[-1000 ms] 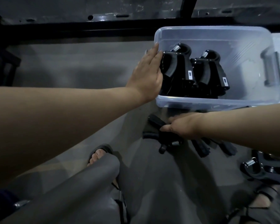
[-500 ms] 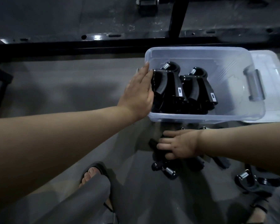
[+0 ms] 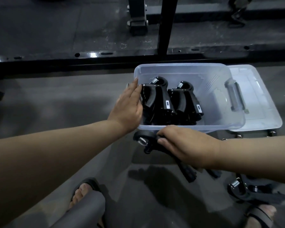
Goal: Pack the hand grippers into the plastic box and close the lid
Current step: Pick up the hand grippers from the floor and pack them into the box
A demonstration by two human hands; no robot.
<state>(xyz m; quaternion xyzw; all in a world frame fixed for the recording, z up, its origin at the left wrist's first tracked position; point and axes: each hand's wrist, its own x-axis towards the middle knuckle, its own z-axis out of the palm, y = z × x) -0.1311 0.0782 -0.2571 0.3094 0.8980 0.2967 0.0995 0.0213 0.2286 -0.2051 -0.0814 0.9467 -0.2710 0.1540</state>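
Two hand grippers (image 3: 156, 102) in box (image 3: 209, 83) — third gripper (image 3: 144, 139) in right grip (image 3: 187, 145)

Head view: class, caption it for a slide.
Left hand rests on the box; right hand holds a gripper outside it.

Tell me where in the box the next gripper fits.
Free: the plastic box floor between the packed grippers and its handled right wall. Crowded: the left half, where those grippers stand beside the left hand.

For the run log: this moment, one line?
left hand: flat on plastic box | right hand: grips hand gripper near box | packed grippers: at left end | lid: off, beside box
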